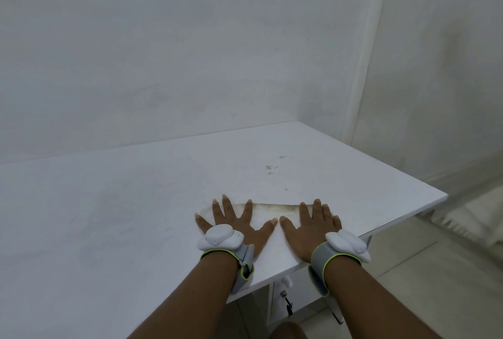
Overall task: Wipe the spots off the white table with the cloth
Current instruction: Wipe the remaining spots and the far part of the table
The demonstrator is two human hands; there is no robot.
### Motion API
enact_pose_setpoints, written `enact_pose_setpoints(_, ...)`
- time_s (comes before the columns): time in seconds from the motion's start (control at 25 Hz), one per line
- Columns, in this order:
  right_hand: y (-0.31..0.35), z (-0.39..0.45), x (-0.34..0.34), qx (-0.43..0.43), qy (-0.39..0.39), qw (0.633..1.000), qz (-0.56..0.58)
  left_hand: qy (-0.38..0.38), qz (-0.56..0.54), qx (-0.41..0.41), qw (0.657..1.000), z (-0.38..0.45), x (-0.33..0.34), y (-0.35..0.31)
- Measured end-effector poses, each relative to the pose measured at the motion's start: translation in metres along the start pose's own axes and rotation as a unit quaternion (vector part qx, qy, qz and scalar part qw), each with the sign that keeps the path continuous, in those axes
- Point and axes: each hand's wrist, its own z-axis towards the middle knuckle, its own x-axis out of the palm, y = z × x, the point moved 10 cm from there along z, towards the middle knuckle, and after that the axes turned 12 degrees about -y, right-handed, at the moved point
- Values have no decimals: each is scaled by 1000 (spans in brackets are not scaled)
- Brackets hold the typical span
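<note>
A white cloth (275, 212) with a soiled far edge lies flat on the white table (109, 202), close to the near edge. My left hand (234, 223) presses flat on its left part, fingers spread. My right hand (310, 225) lies flat on its right part, fingers also spread. Neither hand grips the cloth. Small brownish spots (271, 167) mark the table beyond the cloth, with another fleck (283, 157) farther back and a tiny one (286, 189) nearer.
White walls (190, 52) close off the table's far side and right corner. The table's right edge (408, 220) drops to a tiled floor. Under the table front is a drawer with a knob (286, 281) and a key (287, 300).
</note>
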Motion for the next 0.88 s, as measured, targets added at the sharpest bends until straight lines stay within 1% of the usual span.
enact_pose_setpoints(0.2,-4,7,0,7,-2,1000,-4,30,-15,9,999,4,1,-9)
enact_pose_setpoints(0.36,-4,16,0,13,-5,1000,-13,29,-10,8,1000,12,4,-11)
enact_pose_setpoints(0.68,-4,45,8,22,-8,999,-31,20,-7,15,1000,38,14,-20)
enact_pose_setpoints(0.88,-2,68,17,25,-4,999,-44,-11,8,13,1000,62,27,-25)
